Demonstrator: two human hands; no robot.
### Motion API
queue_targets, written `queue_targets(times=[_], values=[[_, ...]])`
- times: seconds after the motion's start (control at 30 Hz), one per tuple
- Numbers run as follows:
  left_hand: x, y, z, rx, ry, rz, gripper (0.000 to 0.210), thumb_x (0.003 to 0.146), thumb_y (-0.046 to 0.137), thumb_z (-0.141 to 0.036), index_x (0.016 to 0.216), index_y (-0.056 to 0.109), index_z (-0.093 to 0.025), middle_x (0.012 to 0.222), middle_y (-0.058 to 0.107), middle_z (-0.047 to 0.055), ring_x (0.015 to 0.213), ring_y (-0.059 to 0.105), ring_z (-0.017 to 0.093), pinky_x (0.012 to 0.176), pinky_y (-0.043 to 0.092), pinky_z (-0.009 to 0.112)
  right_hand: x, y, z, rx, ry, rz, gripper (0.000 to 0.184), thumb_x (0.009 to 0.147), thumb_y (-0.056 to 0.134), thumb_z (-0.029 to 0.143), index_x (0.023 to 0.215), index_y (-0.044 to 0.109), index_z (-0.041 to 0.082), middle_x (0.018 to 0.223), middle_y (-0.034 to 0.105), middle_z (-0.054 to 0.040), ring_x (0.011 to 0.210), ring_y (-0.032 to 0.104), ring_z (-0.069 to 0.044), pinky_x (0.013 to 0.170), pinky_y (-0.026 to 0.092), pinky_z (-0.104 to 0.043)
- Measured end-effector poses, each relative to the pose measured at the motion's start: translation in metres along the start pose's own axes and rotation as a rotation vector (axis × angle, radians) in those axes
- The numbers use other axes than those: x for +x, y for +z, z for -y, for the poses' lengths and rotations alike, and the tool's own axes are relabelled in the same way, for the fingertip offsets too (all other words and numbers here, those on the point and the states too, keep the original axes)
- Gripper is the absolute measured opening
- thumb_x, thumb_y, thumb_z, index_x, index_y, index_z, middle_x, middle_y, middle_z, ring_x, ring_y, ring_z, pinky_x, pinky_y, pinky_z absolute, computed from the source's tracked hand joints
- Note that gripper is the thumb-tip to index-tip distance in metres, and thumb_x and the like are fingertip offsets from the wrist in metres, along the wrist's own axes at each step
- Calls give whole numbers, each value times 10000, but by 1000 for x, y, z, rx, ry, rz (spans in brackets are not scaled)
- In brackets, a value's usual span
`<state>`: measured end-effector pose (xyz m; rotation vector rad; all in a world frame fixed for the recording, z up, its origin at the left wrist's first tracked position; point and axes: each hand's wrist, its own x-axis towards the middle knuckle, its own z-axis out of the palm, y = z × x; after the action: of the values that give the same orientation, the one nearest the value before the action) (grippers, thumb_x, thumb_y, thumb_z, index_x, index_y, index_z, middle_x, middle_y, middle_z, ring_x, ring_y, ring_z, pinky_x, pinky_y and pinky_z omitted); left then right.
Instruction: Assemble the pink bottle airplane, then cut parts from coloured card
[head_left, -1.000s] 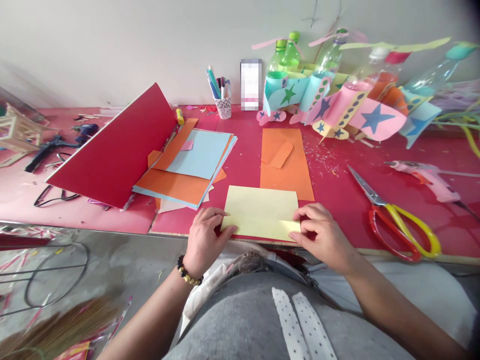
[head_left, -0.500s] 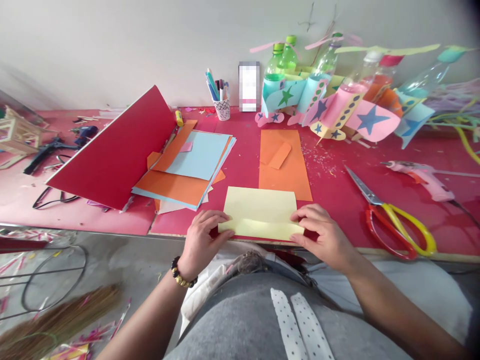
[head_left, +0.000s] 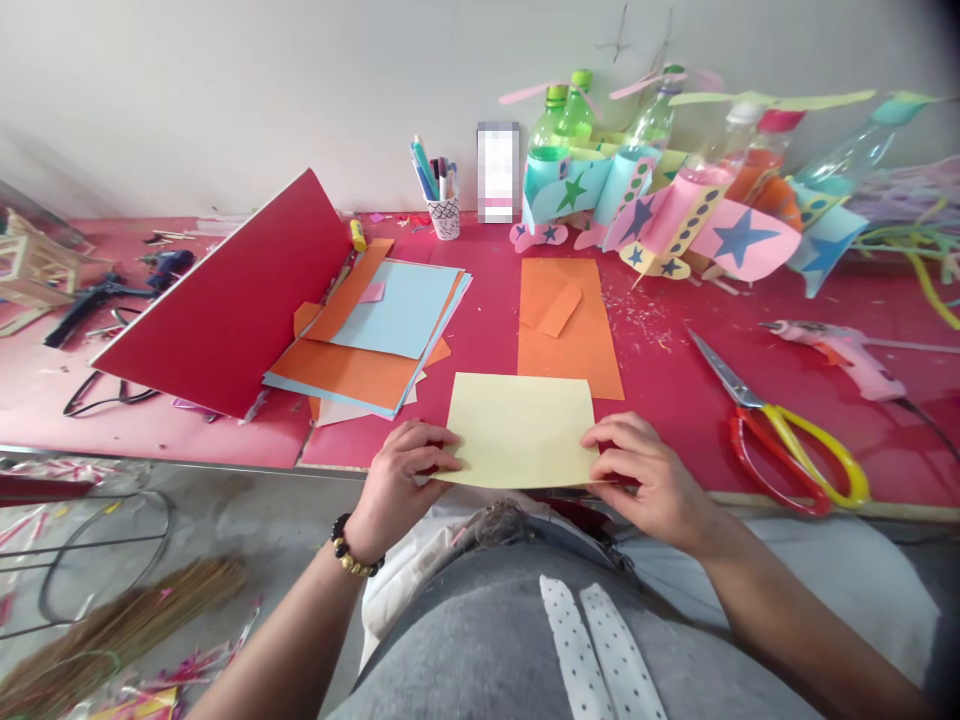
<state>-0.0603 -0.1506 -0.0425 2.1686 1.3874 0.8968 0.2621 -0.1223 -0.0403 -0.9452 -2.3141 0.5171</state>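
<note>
A pale yellow sheet of paper (head_left: 523,425) lies at the table's front edge, its near side reaching over the edge. My left hand (head_left: 409,470) pinches the sheet's left side near the lower corner, thumb beneath. On the opposite side my right hand (head_left: 637,468) grips the lower right part the same way. The sheet looks nearly flat between them. Just behind it is an orange sheet (head_left: 570,365) with a small folded orange strip (head_left: 561,312) on top; the yellow sheet overlaps its near end.
Scissors (head_left: 772,425) and a pink glue gun (head_left: 840,355) lie to the right. Paper planes on bottles (head_left: 697,200) stand behind. To the left are stacked coloured sheets (head_left: 360,375) and a leaning red board (head_left: 232,290). A pen cup (head_left: 444,218) and phone (head_left: 497,180) stand by the wall.
The near edge of the yellow sheet was curled up and over toward the far side; now it is laid back out nearly flat. Both hands keep their hold on its sides.
</note>
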Motion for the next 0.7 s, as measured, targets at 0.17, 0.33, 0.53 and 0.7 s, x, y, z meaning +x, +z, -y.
queue_targets(times=[0.17, 0.33, 0.53, 0.7], values=[[1, 6, -3, 4, -18, -62, 45, 811, 676, -199, 803, 714, -222, 982, 687, 49, 913, 591, 178, 801, 504, 332, 0, 2, 0, -25, -8, -25, 140, 801, 640, 106, 708, 596, 201, 983, 639, -82, 945, 546, -237, 842, 457, -413], [10, 15, -7, 98, 39, -161, 30, 807, 682, -191, 783, 698, -199, 898, 684, 44, 854, 571, 176, 803, 477, 347, 0, 1, -2, -165, 7, -140, 155, 823, 613, 91, 710, 625, 196, 926, 653, -82, 911, 553, -238, 840, 443, -431], [14, 9, -4, 55, -21, -30, 84, 838, 645, -214, 794, 717, -218, 879, 670, 43, 872, 558, 179, 784, 474, 319, 0, -6, -6, -78, 87, -58, 131, 858, 623, 182, 731, 648, 202, 909, 633, -76, 882, 549, -226, 792, 468, -394], [13, 10, -4, 89, -97, -54, 118, 835, 654, -286, 776, 689, -190, 894, 655, 54, 879, 557, 183, 782, 469, 316, 3, -3, -6, -68, 198, -77, 159, 867, 629, 237, 716, 594, 202, 897, 619, -69, 878, 539, -231, 788, 462, -399]])
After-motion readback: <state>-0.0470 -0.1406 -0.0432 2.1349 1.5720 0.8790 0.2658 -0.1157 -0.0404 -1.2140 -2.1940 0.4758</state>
